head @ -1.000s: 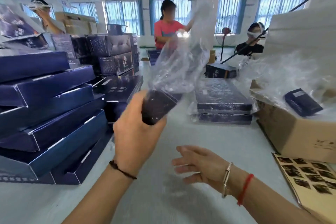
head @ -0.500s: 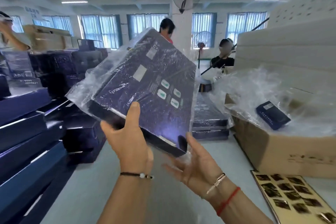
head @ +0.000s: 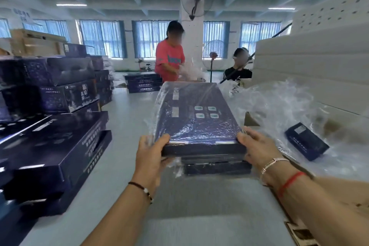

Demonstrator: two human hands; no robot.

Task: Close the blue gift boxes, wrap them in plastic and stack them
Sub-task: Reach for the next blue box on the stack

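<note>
A flat dark blue gift box in clear plastic wrap (head: 194,118) lies level on top of a small stack of wrapped blue boxes (head: 216,167) in the middle of the table. My left hand (head: 150,156) grips its near left corner, thumb on top. My right hand (head: 257,149) holds the near right corner, fingers curled over the edge. Unwrapped blue gift boxes (head: 54,154) are piled at the left.
A cardboard carton (head: 252,120) at the right holds crumpled clear plastic (head: 279,106) and a small blue box (head: 306,141). White foam sheets (head: 311,56) are stacked behind it. Two people work at the far end, beside another blue stack (head: 142,84). A printed card (head: 301,233) lies near right.
The wrapped box, held tilted up in front of me before, has come down flat onto the stack. My right hand moved from under it to its right corner.
</note>
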